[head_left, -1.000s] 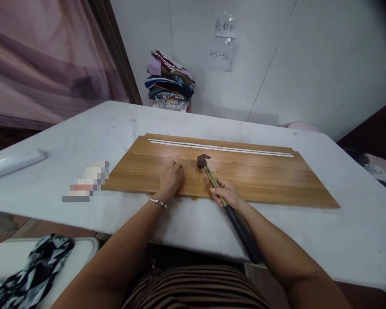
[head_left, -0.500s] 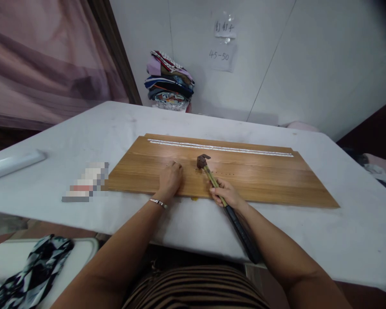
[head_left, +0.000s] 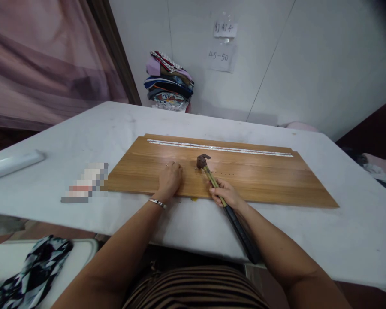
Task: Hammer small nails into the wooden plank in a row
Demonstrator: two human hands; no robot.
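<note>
A long wooden board [head_left: 260, 180] lies on the white table [head_left: 116, 124], with a shiny metal strip [head_left: 218, 148] along its far edge and a row of small dots to the right of the hammer head. My right hand [head_left: 227, 194] is closed round the handle of a hammer [head_left: 212, 176] whose rusty head rests on the board. My left hand [head_left: 170, 178] lies on the board left of the hammer head, fingers curled down against the wood. Whether anything is under them is hidden. A bracelet sits on my left wrist.
A white bar-shaped object [head_left: 13, 163] lies at the table's left end, a blurred small box [head_left: 85, 186] beside the board. Folded clothes [head_left: 169, 83] are stacked behind the table against the wall. A patterned cloth [head_left: 32, 274] lies on a low white surface at lower left.
</note>
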